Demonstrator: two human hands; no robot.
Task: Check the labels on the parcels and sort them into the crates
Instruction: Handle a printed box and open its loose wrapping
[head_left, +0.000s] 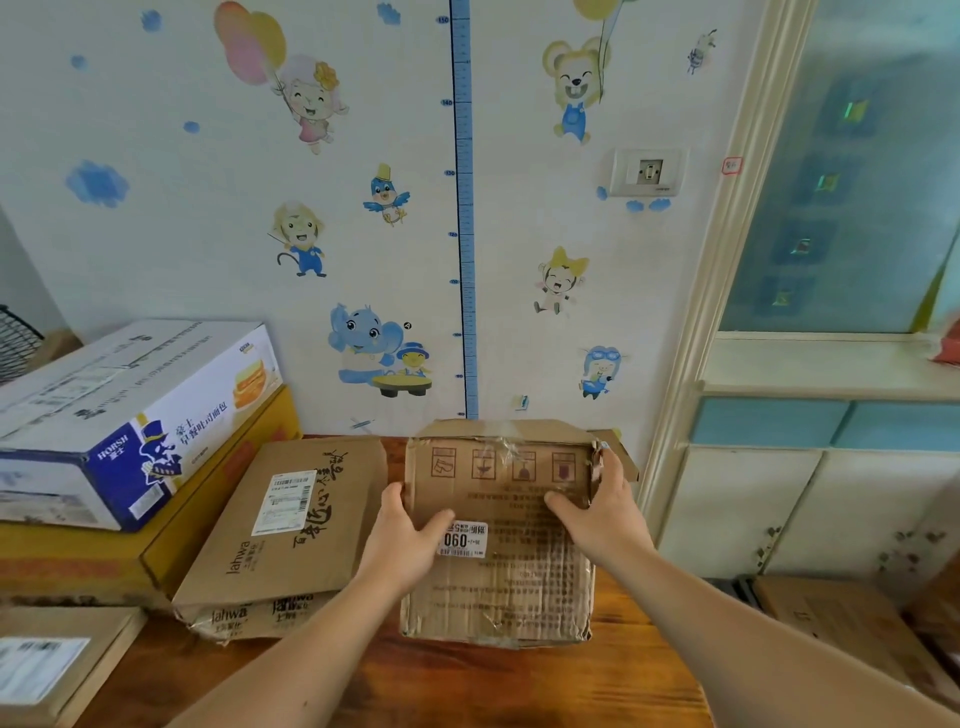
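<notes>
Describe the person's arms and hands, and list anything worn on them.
The left forearm and right forearm are bare, with no sleeve in view. The left hand and right hand wear no gloves. No watch, bracelet or ring is visible.

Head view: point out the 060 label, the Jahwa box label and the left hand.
060 label (462, 540): head view, sticker's middle.
Jahwa box label (287, 501): head view, sticker's middle.
Left hand (410, 527): head view, its back, gripping the parcel (519, 587).
</notes>
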